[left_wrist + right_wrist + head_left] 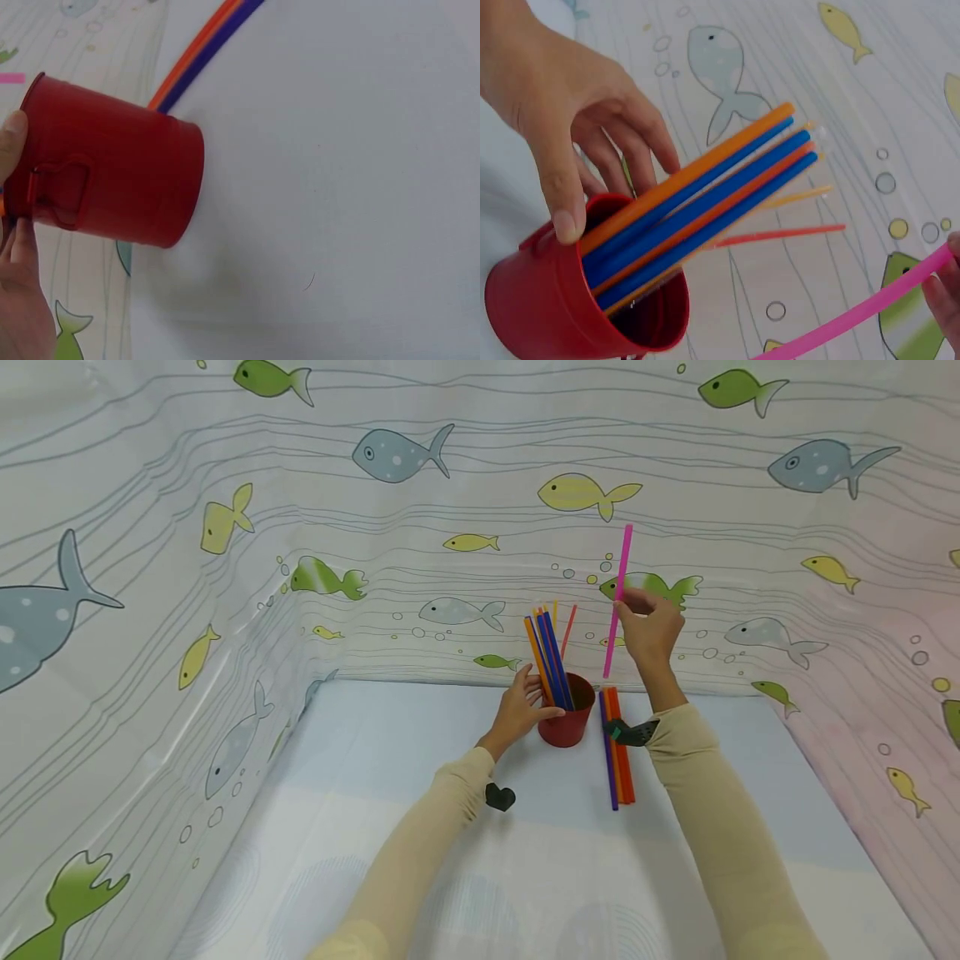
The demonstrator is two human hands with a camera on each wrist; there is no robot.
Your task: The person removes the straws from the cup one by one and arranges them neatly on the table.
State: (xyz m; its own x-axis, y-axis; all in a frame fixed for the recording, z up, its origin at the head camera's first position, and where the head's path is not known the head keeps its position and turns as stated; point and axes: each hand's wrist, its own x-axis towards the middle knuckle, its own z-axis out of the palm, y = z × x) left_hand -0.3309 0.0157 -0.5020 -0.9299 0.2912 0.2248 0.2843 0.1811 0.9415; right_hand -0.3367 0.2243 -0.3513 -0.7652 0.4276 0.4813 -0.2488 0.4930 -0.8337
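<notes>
In the head view my right hand (654, 625) pinches a pink straw (625, 556) upright in the air, to the right of a small red metal bucket (564, 728). My left hand (519, 706) holds the bucket at its rim, thumb on the near side and curled fingers behind. Blue and orange straws (705, 206) lean together in the bucket, with a thin red one (795, 233) and a yellow one (802, 197) apart from them. A folded wire handle (64, 191) shows on the bucket's side in the left wrist view.
Right of the bucket, a purple straw (609, 760) lies beside several orange and red straws (621, 752) on the white table (390, 760). A fish-patterned sheet (510, 410) rises behind the table and along both sides.
</notes>
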